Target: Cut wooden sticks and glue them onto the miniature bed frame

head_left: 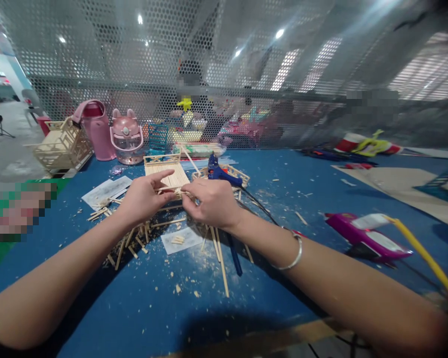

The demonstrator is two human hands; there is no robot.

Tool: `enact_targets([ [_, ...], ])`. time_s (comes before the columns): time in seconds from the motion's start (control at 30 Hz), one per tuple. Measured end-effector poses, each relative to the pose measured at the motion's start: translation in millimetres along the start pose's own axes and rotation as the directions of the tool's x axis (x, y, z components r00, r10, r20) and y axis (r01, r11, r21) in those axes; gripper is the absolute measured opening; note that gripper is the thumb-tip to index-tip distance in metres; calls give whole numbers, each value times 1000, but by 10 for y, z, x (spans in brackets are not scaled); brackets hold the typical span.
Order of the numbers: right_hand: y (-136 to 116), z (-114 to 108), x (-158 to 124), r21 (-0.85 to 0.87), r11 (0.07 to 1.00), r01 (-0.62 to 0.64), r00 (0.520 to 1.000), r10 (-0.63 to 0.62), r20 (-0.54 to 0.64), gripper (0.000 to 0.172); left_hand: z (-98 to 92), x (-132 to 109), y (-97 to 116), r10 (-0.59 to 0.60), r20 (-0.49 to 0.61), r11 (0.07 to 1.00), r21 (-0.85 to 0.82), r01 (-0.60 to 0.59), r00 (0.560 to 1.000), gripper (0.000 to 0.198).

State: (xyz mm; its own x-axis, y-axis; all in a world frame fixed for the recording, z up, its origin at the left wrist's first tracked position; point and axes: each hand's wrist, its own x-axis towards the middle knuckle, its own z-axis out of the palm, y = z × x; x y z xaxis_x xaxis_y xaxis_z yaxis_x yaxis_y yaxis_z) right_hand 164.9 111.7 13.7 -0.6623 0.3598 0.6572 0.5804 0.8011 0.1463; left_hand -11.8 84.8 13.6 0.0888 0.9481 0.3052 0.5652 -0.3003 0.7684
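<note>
A small model of pale wooden sticks [168, 171], with a flat slatted floor and a low railing at its far end, is between my hands at the middle of the table. My left hand [144, 196] grips its near left edge, thumb below and index finger stretched over the floor. At the near right corner, my right hand [214, 201] pinches the edge between thumb and bent fingers. A thin stick lies along this edge; my fingertips partly cover it. Just beyond my right hand, a blue glue gun [224, 174] rests by another stick-built piece [242, 175].
Loose sticks [125, 243], shavings and paper slips [182, 239] litter the blue table [265, 298]. A pink flask [97, 129], a clear pink bottle [127, 139] and a wooden model [61, 146] stand back left. A purple tool [366, 237] lies right. A perforated metal screen [134, 59] borders the back.
</note>
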Motion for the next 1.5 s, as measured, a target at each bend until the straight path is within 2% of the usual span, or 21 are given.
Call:
enact_targets([
  [0.13,-93,49,-18,85,979,-183,983,179,51,28,-8,-2,1,20,-8,999,25,-20,1000,62],
  [0.33,-128,107,-9,219,942,-253,967,247,55,26,-27,-10,-10,40,1,997,72,-40,999,66],
  [0.43,-149,42,31,330,889,-319,947,314,68,20,-74,-13,-3,109,24,984,140,-111,994,65],
  [0.5,-165,-35,66,435,810,-394,915,392,99,17,-119,-22,29,239,-19,934,277,-225,971,64],
  [0.6,-175,-168,103,624,597,-505,848,477,230,15,-160,-62,123,464,-71,793,477,-378,883,45],
  [0.67,-183,-255,97,712,421,-561,802,489,343,15,-146,-111,202,536,-39,725,533,-436,844,23],
  [0.73,-207,-335,62,742,301,-599,765,487,420,15,-103,-176,276,567,31,668,568,-482,823,19],
  [0.77,-222,-372,35,741,278,-611,755,486,441,14,-76,-212,307,575,58,644,582,-496,816,22],
  [0.83,-238,-440,-28,722,285,-630,751,460,474,13,-25,-289,347,584,108,609,598,-522,805,24],
  [0.9,-186,-492,-88,693,334,-639,762,398,511,14,10,-374,351,593,138,595,588,-548,793,24],
  [0.97,-20,-512,-134,646,426,-634,773,382,506,18,28,-470,317,591,144,618,551,-560,794,24],
  [1.0,108,-505,-150,603,495,-626,780,418,466,21,32,-521,288,596,134,637,520,-568,791,24],
  [1.07,418,-447,-173,375,685,-625,781,542,310,22,35,-621,217,577,146,673,472,-569,804,23],
  [1.13,730,-340,-188,17,787,-617,761,591,268,21,32,-703,146,563,139,705,432,-562,814,22],
  [1.23,1034,-139,-204,-108,805,-584,742,583,331,37,20,-771,81,475,140,800,341,-493,868,21],
  [1.33,1100,22,-208,-145,807,-572,719,578,385,47,6,-786,74,381,154,874,263,-409,912,20],
  [1.5,1079,99,-177,-148,755,-639,685,646,337,37,-7,-799,90,312,182,916,201,-346,932,20],
])
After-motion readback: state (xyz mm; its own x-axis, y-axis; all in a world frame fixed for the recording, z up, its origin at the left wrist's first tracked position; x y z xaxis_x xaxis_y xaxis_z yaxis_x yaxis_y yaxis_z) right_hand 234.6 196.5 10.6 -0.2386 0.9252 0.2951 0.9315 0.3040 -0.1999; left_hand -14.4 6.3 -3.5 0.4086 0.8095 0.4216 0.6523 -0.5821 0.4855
